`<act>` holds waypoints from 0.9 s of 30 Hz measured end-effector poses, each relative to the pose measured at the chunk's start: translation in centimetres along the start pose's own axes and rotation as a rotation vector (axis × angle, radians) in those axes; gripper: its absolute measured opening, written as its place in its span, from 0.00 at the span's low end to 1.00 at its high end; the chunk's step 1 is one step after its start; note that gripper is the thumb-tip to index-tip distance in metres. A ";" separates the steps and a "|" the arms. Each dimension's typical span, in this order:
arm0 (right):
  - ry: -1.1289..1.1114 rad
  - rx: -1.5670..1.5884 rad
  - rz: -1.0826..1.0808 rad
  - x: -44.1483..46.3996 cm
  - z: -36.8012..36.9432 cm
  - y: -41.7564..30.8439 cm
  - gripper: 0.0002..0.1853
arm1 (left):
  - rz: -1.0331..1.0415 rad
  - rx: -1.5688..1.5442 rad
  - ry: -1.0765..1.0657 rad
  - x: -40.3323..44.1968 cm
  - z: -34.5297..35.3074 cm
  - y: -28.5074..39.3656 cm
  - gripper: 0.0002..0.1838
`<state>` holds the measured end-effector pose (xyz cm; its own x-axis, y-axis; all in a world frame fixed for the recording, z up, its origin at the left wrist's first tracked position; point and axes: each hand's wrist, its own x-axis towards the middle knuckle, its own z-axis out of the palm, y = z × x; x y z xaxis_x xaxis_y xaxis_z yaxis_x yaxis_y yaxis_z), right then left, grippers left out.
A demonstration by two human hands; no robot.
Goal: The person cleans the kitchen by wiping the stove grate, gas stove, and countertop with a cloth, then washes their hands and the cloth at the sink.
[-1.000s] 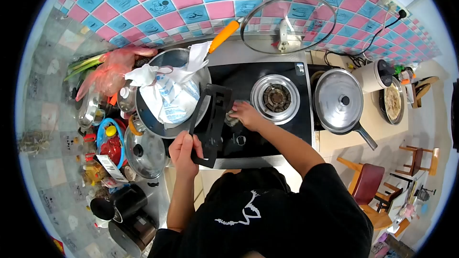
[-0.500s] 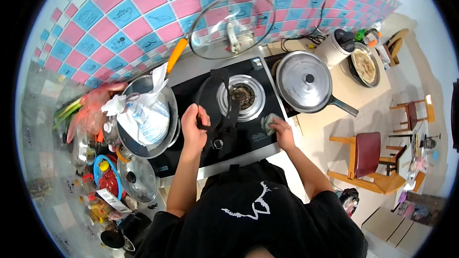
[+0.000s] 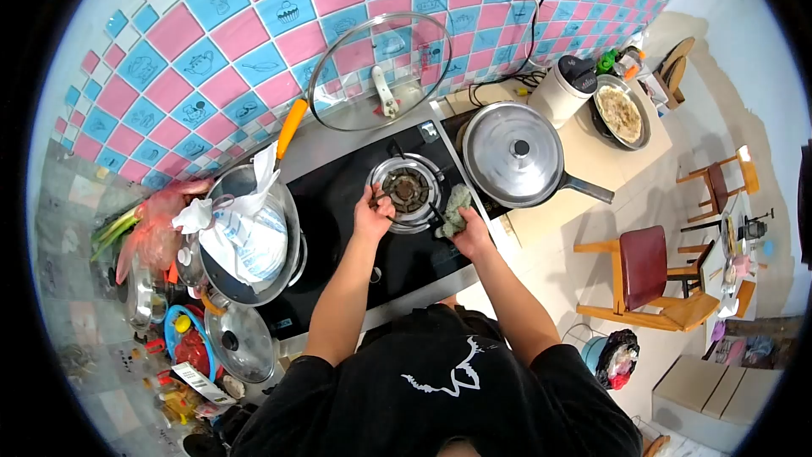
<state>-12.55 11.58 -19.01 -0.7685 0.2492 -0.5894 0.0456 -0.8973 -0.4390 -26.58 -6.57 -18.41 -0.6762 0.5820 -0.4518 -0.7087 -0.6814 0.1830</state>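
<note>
My left hand [image 3: 373, 213] is closed on the near-left edge of a black pan support [image 3: 413, 224], which sits around the gas burner [image 3: 407, 189]. A crumpled grey-green cloth [image 3: 455, 210] is gripped in my right hand [image 3: 474, 237], close to the right side of the support. Whether the cloth touches the support, I cannot tell. Both hands are over the black glass stove top [image 3: 334, 195].
A lidded pan [image 3: 512, 156] stands right of the stove, its handle [image 3: 588, 189] sticking out. At left, a large pot [image 3: 296, 241] holds a white bag [image 3: 254, 237]. A glass lid [image 3: 355, 68] leans on the tiled wall. A dish of food [image 3: 619, 114] sits farther right.
The pan support was lifted and tilted in my left hand; now it is down around the burner. My right hand and cloth have moved left, nearer the burner. The view has shifted.
</note>
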 end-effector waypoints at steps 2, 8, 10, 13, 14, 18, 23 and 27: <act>-0.006 -0.018 -0.011 0.8 -0.2 0.4 0.14 | -0.010 0.041 0.039 0.5 -0.8 0.5 0.18; 0.110 -0.406 -0.242 1.9 -0.5 0.9 0.13 | 0.064 0.633 0.364 1.5 -0.5 2.5 0.18; 0.203 -1.023 -0.584 3.5 -2.5 -0.1 0.11 | 0.096 0.913 0.472 0.5 1.5 3.0 0.18; 0.193 -1.659 -1.045 1.7 -2.2 -2.8 0.15 | 0.201 1.266 0.570 0.6 2.0 2.4 0.20; 0.132 -1.810 -0.980 1.1 -2.6 -3.0 0.18 | 0.090 1.317 0.536 0.7 1.9 2.7 0.21; 0.025 -2.130 -0.924 -1.6 -3.7 1.2 0.24 | 0.313 1.884 0.528 0.1 -0.1 1.5 0.15; -0.386 -2.132 -0.916 -4.6 -4.2 3.7 0.23 | 0.512 1.978 0.359 -0.5 -3.2 1.4 0.18; -0.156 -2.053 -1.002 -2.7 -6.6 -1.8 0.18 | 0.531 2.028 0.472 -2.5 -2.6 1.1 0.23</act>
<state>-6.33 14.94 -21.13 -0.9770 0.1170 0.1782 0.0386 0.9192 -0.3919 -25.11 -9.93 -19.33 -0.9714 0.2022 -0.1242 0.0815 0.7759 0.6256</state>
